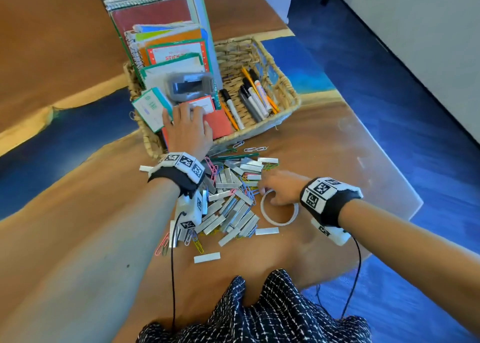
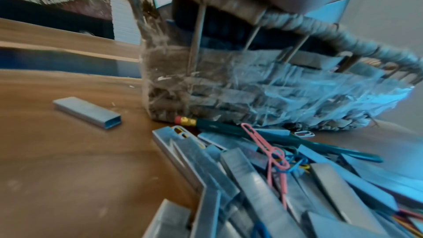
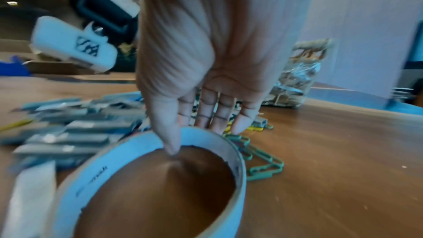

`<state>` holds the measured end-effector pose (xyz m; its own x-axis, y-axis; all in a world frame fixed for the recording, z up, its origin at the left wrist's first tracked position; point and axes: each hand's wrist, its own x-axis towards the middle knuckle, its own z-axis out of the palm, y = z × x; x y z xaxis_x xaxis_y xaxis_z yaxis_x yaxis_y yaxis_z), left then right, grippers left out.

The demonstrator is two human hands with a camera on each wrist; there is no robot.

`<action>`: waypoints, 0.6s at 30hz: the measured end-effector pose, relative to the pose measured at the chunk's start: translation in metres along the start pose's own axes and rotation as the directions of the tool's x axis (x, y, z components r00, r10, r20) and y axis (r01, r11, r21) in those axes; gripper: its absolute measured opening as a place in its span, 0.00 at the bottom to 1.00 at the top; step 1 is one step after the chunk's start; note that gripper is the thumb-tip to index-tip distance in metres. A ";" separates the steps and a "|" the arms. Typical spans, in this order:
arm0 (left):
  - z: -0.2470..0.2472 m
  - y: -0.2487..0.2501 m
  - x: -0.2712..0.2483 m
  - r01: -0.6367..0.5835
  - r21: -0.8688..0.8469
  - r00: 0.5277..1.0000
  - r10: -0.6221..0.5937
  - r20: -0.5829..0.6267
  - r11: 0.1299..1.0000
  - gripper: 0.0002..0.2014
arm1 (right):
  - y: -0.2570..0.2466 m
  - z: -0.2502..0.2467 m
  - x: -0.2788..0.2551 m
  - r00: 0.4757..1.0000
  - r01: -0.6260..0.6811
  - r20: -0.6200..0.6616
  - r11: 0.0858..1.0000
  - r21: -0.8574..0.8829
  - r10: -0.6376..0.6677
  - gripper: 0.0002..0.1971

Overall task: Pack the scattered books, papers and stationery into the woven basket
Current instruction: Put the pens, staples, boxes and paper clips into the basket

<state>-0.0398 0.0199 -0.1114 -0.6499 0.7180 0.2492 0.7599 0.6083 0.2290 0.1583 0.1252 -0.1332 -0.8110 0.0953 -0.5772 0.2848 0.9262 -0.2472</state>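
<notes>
**Dozens of staple strips and clips left beside a crowded basket**

Right hand (image 3: 206,71) pinches the thin cardboard tape ring (image 3: 158,184), thumb inside, fingers outside; the hoop could flex or drag linked wire paper clips (image 3: 263,171). Left hand (image 1: 188,129), fingers spread, presses red pads in the woven basket (image 1: 283,93); leaning notebooks (image 1: 155,18) may topple. Slick metal staple strips (image 1: 231,212) litter the wooden table (image 1: 324,148).

Red-bordered pad (image 1: 177,54) in woven basket (image 1: 281,88) reads "STICK"; other print too blurred to read
</notes>
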 end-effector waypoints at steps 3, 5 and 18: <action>0.001 0.003 -0.001 -0.004 0.044 1.000 0.004 -0.008 0.999 0.13 | 0.006 0.011 0.003 0.998 0.057 -0.013 0.997 -0.047 -0.058 0.08; 0.002 0.004 -0.001 -0.008 0.091 1.000 0.009 -0.014 0.996 0.12 | 0.013 0.010 0.003 0.994 0.101 -0.043 0.995 -0.009 -0.101 0.07; 0.007 0.005 -0.004 -0.056 0.187 0.994 0.073 -0.086 0.981 0.15 | 0.041 -0.129 0.025 0.686 0.264 -0.643 0.707 0.656 0.341 0.08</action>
<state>-0.0333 0.0229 -0.1176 -0.5912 0.7288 0.3455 0.7842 0.6195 0.0351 0.0840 0.2124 -0.0572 -0.7879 0.6155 0.0201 0.3226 0.4402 -0.8379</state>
